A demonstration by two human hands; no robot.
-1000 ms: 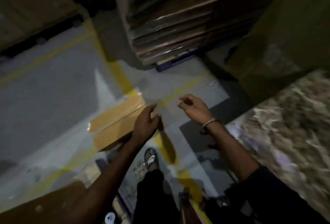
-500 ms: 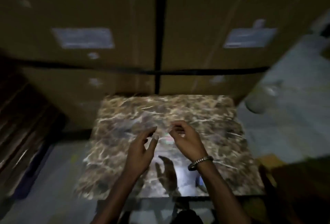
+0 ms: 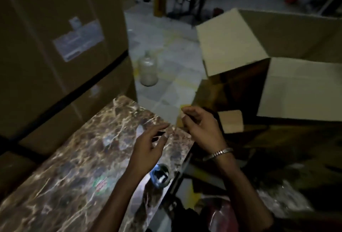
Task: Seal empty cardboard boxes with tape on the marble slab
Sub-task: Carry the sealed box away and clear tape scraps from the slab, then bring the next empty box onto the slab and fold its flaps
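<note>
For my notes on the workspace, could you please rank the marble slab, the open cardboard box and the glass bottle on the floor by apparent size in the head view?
1. marble slab and open cardboard box: alike, both cropped, unranked.
2. glass bottle, smallest, though farther away.

Tape roll near the marble slab's right edge, open cardboard box right of the slab, stacked cartons behind its far edge, jar on the floor between them

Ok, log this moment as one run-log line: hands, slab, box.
left hand: open, above marble slab | right hand: fingers curled, contents unclear | open cardboard box: off slab, flaps up, unsealed
</note>
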